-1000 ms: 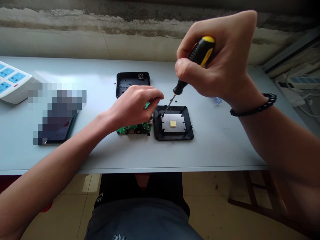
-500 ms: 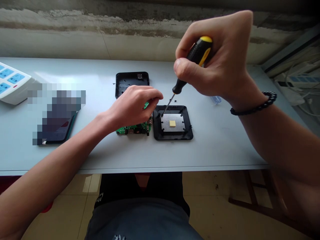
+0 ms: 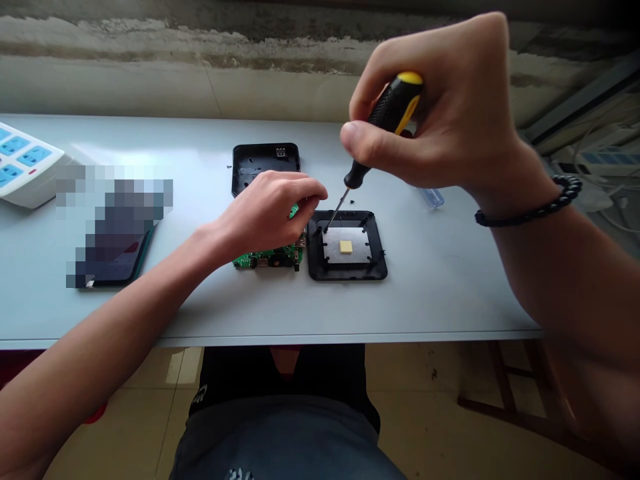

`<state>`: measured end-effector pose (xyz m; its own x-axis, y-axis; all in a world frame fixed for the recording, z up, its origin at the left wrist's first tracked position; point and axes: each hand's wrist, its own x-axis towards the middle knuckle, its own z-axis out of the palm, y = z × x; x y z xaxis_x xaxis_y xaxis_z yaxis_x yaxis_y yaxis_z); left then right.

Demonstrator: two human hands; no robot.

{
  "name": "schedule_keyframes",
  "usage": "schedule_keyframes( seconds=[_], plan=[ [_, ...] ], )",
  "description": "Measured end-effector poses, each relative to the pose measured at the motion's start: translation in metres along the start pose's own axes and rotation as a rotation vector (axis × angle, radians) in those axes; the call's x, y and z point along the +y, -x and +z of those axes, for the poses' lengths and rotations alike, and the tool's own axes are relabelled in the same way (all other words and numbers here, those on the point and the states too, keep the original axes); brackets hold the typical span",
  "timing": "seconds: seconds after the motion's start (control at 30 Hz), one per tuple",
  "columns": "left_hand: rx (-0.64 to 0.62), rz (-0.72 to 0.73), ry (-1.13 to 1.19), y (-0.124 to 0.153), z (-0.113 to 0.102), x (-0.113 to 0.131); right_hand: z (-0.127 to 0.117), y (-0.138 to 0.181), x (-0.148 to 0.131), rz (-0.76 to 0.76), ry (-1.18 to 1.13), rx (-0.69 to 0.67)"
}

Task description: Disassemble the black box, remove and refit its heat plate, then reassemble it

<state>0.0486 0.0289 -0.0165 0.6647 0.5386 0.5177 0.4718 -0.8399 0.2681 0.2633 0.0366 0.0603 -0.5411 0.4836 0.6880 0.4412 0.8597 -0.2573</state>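
Here, the right hand [image 3: 457, 117] holds one screwdriver [image 3: 386, 110] near two shells [image 3: 379, 263] [image 3: 263, 162].

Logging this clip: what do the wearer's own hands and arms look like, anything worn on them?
Left hand and right hand are ungloved, with no sleeves visible. A dark, beaded bracelet circles the right wrist; the left looks unadorned.

Pale desk [image 3: 450, 287], by which the objects are carried. At left, a white socket block [image 3: 31, 165] and a partly pixelated phone [image 3: 113, 257] are laid. Centrally, a green circuit board [image 3: 277, 257] is set just beside a black casing [image 3: 347, 274], with a black shell [image 3: 265, 162] placed behind the board; a translucent piece [image 3: 433, 198] is seen farther right.
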Motion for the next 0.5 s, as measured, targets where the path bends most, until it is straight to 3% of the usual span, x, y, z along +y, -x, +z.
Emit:
schedule_keyframes(
  seconds=[0.17,0.5],
  plan=[
    [-0.035,-0.001,0.003,0.0,-0.001,0.0,-0.007,-0.001,-0.007,-0.006,-0.079,-0.101],
    [-0.128,0.041,0.042,-0.001,-0.005,0.006,-0.016,-0.006,-0.012,-0.013,0.072,-0.18]
  ],
)
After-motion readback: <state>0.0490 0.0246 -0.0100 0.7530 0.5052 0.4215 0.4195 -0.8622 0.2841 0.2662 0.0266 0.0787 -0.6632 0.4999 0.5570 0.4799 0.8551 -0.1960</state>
